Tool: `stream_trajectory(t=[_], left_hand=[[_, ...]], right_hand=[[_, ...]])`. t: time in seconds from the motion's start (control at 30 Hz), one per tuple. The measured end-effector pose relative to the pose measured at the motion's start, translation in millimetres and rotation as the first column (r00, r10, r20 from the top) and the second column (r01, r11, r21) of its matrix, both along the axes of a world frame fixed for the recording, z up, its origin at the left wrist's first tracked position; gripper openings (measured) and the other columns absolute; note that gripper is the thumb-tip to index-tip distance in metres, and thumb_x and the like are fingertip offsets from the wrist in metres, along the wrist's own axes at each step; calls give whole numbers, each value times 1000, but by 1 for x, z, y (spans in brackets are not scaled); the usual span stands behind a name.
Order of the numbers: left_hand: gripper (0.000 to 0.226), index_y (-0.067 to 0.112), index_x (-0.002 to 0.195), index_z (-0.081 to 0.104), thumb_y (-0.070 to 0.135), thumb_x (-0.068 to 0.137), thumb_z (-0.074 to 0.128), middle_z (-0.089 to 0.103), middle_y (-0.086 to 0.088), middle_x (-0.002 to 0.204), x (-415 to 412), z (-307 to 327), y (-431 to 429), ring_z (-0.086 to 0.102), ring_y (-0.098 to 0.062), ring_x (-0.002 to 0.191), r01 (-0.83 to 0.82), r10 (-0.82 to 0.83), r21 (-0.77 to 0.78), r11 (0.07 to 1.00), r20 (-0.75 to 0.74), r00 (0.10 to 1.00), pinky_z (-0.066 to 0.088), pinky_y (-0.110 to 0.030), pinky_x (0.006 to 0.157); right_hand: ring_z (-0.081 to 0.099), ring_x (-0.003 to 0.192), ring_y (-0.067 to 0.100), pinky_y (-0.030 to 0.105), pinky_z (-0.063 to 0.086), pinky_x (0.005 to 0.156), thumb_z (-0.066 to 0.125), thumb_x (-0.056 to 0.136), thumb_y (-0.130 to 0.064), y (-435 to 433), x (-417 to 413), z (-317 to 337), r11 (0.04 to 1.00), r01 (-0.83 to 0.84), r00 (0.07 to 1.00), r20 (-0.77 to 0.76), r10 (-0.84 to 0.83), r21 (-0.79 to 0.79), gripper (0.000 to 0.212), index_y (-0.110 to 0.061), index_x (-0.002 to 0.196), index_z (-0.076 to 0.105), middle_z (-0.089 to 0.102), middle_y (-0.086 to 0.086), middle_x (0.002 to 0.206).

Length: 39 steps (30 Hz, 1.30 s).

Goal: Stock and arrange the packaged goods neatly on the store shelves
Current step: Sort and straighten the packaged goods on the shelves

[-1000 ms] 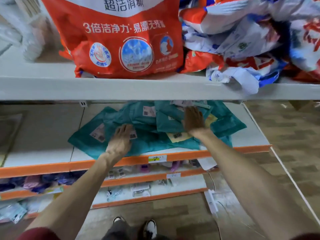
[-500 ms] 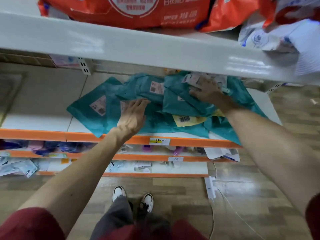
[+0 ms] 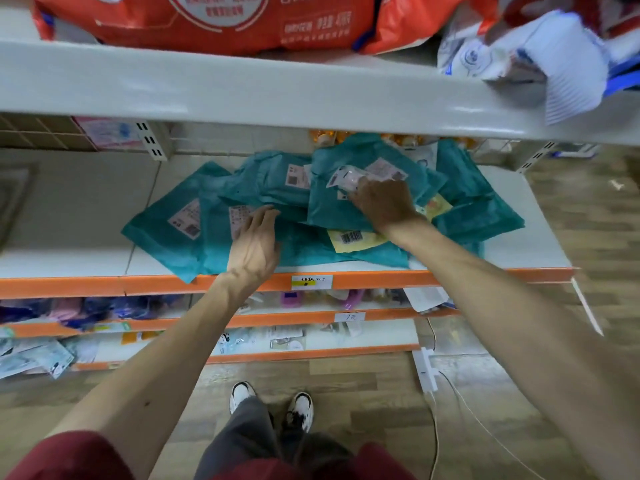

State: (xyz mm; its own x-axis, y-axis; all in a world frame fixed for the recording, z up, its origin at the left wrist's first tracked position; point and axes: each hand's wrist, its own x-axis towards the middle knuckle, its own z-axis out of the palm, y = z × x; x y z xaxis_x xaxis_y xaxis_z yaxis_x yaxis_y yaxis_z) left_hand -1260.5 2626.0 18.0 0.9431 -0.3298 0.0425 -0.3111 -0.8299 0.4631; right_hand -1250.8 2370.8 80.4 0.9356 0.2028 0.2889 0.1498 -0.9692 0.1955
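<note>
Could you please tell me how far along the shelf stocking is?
Done: the teal packages are on the shelf. In hand: the left hand rests on them while the right hand pinches a small pale packet. To do: the pile lies crooked, one corner over the edge, and needs straightening.

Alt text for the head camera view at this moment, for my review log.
A person's left hand rests flat on a loose pile of teal packages on a white shelf, while the right hand pinches a small pale packet atop the pile. Red bags lie on the shelf above.
</note>
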Motion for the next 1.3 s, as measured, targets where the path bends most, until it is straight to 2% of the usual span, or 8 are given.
stream_trajectory(t=[0.17, 0.3, 0.43, 0.57, 0.8, 1.0, 1.2, 1.3], left_hand=[[58, 12, 132, 47, 4, 76, 60, 46, -12, 137, 2, 6, 28, 43, -38, 121, -93, 94, 38, 995, -37, 995, 45, -52, 94], [53, 5, 130, 43, 12, 81, 61, 45, -17, 131, 2, 13, 43, 43, -40, 119, -182, 194, 118, 976, -94, 977, 44, -54, 91], [51, 0, 126, 38, 18, 84, 61, 38, -20, 127, -2, 19, 45, 38, -41, 116, -262, 290, 202, 944, -126, 949, 43, -55, 88], [60, 0, 130, 33, 18, 82, 64, 32, -20, 130, -4, 17, 38, 34, -43, 119, -305, 339, 208, 929, -152, 928, 41, -56, 90], [102, -2, 149, 7, 35, 82, 74, 15, -30, 151, 12, 19, 39, 27, -46, 132, -543, 560, 146, 827, -295, 774, 32, -54, 105], [72, 12, 113, 57, 36, 53, 89, 64, -10, 111, 34, 18, 52, 62, -30, 97, -724, 528, -206, 658, -558, 640, 54, -37, 88], [53, 3, 97, 63, 52, 77, 71, 68, -18, 92, 48, 67, 67, 67, -35, 83, -724, 645, -293, 624, -330, 689, 57, -41, 71], [55, -3, 121, 49, 41, 91, 60, 58, -24, 116, 42, 102, 57, 62, -42, 100, -637, 644, -187, 748, -31, 765, 50, -46, 75]], right_hand=[[65, 64, 27, 34, 49, 53, 35, 105, -38, 25, -16, 19, 937, 249, 968, -89, -235, 244, 42, -7, 89, 58, 64, 8, 76], [63, 77, 24, 35, 50, 62, 34, 104, -34, 13, -17, 15, 554, 460, 884, -302, -356, 694, 40, -8, 91, 61, 66, 9, 88], [59, 69, 25, 30, 42, 52, 38, 103, -30, -8, -28, 3, 327, 530, 827, -391, -404, 783, 40, -11, 71, 51, 58, 6, 72], [69, 84, 30, 51, 59, 74, 54, 98, -32, -22, -36, -7, 110, 568, 787, -498, -364, 816, 32, -7, 78, 59, 68, 12, 88], [63, 74, 20, 30, 50, 54, 58, 96, -30, -20, -41, -20, 204, 632, 758, -542, -364, 747, 26, -5, 98, 63, 67, 8, 94], [62, 80, 25, 26, 41, 55, 56, 97, -30, -11, -32, -14, 353, 644, 760, -517, -393, 679, 29, -3, 100, 64, 68, 10, 99], [63, 77, 20, 26, 49, 57, 57, 96, -31, -2, -17, -5, 457, 581, 812, -444, -378, 673, 29, -4, 106, 64, 67, 5, 100], [66, 78, 21, 23, 43, 51, 57, 96, -31, 0, -8, -7, 445, 577, 814, -436, -383, 685, 29, -5, 104, 64, 71, 10, 102]])
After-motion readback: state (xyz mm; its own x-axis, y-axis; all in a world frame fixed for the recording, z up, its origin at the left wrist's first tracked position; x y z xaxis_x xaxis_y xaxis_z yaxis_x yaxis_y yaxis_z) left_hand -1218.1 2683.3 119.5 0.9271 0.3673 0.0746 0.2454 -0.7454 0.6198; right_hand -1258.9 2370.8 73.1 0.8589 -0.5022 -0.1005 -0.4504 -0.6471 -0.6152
